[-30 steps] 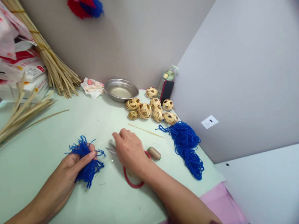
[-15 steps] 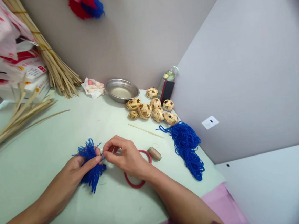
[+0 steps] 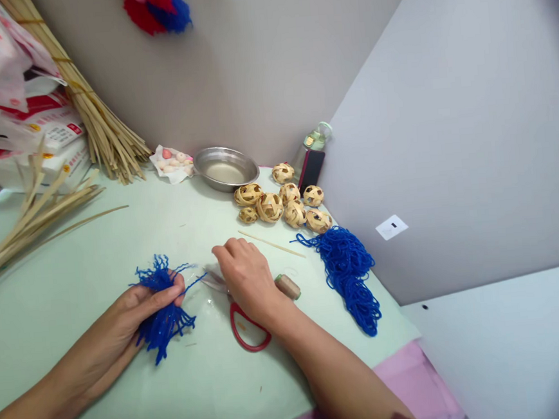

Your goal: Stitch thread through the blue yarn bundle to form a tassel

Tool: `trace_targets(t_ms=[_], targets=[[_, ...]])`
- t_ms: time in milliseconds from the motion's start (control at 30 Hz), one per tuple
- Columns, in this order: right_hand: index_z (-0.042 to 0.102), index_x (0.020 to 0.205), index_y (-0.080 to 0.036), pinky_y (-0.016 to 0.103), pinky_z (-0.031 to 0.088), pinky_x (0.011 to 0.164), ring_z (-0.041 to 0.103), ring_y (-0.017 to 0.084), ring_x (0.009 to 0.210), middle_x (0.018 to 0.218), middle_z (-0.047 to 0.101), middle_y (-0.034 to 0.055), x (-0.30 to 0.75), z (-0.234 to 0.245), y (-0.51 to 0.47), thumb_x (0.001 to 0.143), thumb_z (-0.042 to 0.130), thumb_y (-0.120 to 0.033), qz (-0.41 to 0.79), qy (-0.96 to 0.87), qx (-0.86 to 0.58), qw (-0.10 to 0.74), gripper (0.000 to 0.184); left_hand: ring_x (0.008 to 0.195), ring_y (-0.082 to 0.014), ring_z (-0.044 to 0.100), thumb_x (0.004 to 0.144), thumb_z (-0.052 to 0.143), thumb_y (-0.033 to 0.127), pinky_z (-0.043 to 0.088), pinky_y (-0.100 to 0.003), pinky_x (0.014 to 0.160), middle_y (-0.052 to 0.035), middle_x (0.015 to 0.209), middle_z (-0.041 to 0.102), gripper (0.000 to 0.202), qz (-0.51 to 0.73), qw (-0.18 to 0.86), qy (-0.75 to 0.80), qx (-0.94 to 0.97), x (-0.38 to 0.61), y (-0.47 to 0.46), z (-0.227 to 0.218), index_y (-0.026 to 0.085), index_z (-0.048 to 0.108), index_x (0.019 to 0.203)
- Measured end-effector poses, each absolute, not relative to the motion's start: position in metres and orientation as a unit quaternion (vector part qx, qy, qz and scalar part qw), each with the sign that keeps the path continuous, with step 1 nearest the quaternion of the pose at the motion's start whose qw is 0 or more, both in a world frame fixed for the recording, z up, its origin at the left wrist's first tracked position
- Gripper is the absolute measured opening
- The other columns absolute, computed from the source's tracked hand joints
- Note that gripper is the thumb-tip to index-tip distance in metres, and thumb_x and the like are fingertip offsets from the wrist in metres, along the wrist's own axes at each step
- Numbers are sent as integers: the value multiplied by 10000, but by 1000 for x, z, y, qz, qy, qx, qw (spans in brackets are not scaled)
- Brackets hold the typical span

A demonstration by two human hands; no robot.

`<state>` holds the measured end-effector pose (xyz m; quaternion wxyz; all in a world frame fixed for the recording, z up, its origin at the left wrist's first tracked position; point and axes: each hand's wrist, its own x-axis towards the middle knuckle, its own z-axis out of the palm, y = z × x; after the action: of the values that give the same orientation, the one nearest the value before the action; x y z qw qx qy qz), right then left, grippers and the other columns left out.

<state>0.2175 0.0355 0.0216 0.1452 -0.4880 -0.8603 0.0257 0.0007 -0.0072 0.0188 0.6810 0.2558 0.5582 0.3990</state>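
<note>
My left hand (image 3: 146, 304) is closed on a blue yarn tassel (image 3: 161, 338), pinching its middle between thumb and fingers. Frayed strands fan out above and below the grip, and one loose end points right. My right hand (image 3: 248, 273) is curled with its knuckles up, apart from the tassel; its fingertips are hidden, so I cannot tell what they hold. Beneath it lie scissors (image 3: 252, 348) with red handles, their blades towards the tassel and one handle partly covered by the hand. A thread spool (image 3: 288, 287) lies just right of that hand.
A blue yarn hank (image 3: 347, 275) lies at the right. Several woven balls (image 3: 270, 207) sit behind, near a metal bowl (image 3: 226, 168), a bottle (image 3: 315, 139) and a phone (image 3: 312, 169). A thin strip (image 3: 272, 243) lies mid-table; bundled strips (image 3: 33, 222) are at the left.
My right hand has let go of the yarn end and moved right and slightly up, curling over the scissors and uncovering their blades. My left hand still holds the tassel, shifted slightly left.
</note>
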Motion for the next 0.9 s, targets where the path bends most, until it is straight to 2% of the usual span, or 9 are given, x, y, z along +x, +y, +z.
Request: trace_targets(t_ms=[100,167,233,333,400,467,633,767,900], targets=[[695,1173,-195,359,489,923,633,232,1035,1134,707,104,215,30,32,1133,569,-269,173,-797,-528,236,152,825,-215,700,589,1049,508,588,-263,693,-23,860,810,391,403,673,554,278,0,-7,15,247,906,843],[671,1140,-205,325,488,891,633,200,991,1111,701,68,212,37,28,1123,607,-448,321,-753,-497,289,252,810,-216,687,631,1026,546,574,-274,690,-22,843,799,384,408,658,550,313,1,-8,12,256,909,855],[661,1049,-207,309,466,816,602,181,895,998,678,31,209,40,23,1091,615,-584,451,-721,-445,280,382,806,-228,683,618,1016,601,571,-292,704,-29,824,798,413,406,649,544,343,1,-8,9,262,901,826],[616,864,-207,304,413,736,519,153,767,812,580,-13,204,36,20,1063,595,-676,583,-681,-369,246,511,806,-238,677,554,1010,685,565,-295,702,-47,803,801,488,397,645,548,355,1,-9,5,252,863,725],[559,776,-210,298,365,690,441,134,709,737,496,-38,202,30,21,1032,631,-693,608,-654,-365,264,551,784,-231,660,566,998,708,556,-284,665,-38,784,777,503,402,640,555,346,0,-9,3,254,853,729],[554,768,-209,295,338,674,403,128,700,721,475,-48,200,24,24,986,700,-685,603,-633,-383,298,544,756,-221,637,591,993,700,545,-273,615,-21,776,745,499,412,638,557,336,0,-9,2,264,864,798],[642,883,-194,296,408,734,498,145,767,817,603,-16,199,26,26,880,815,-693,623,-592,-384,337,529,699,-206,601,578,1001,688,531,-259,532,-16,758,719,518,415,638,562,324,2,-9,4,263,870,843],[668,967,-197,296,416,742,533,152,803,889,640,-2,201,28,23,915,815,-648,603,-627,-395,296,477,779,-228,646,546,1015,662,564,-263,589,-43,822,779,487,422,635,565,317,4,-8,7,261,862,778],[627,820,-201,294,352,676,428,134,717,744,513,-40,200,22,23,943,777,-652,615,-646,-362,272,491,901,-261,698,582,1016,630,596,-272,684,-48,877,803,451,429,639,556,314,2,-8,4,269,868,807]])
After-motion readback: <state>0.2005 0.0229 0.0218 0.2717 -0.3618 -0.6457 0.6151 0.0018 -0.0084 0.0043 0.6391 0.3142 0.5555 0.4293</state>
